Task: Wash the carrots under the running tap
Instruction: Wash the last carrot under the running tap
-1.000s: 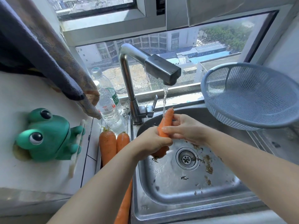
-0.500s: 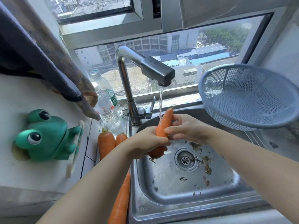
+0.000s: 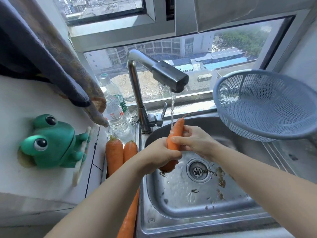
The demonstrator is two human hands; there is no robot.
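An orange carrot (image 3: 175, 134) stands tilted over the steel sink (image 3: 180, 219), thin tip up. Water falls from the steel tap (image 3: 169, 78) onto its upper part. My left hand (image 3: 158, 156) grips the carrot's thick lower half. Around its middle my right hand (image 3: 194, 140) is wrapped, thumb across the front. Two more carrots (image 3: 114, 155) lie side by side on the ledge left of the sink, and a further carrot (image 3: 130, 219) shows below my left forearm.
A blue plastic colander (image 3: 265, 103) sits on the drainboard at the right. Two clear bottles (image 3: 115, 114) stand left of the tap. A green frog holder (image 3: 54, 143) is on the left wall, with a hanging cloth (image 3: 51, 54) above. Peel scraps lie near the drain (image 3: 198, 170).
The carrot and both hands stay under the stream, with only small shifts of the fingers along the carrot. The view has moved slightly.
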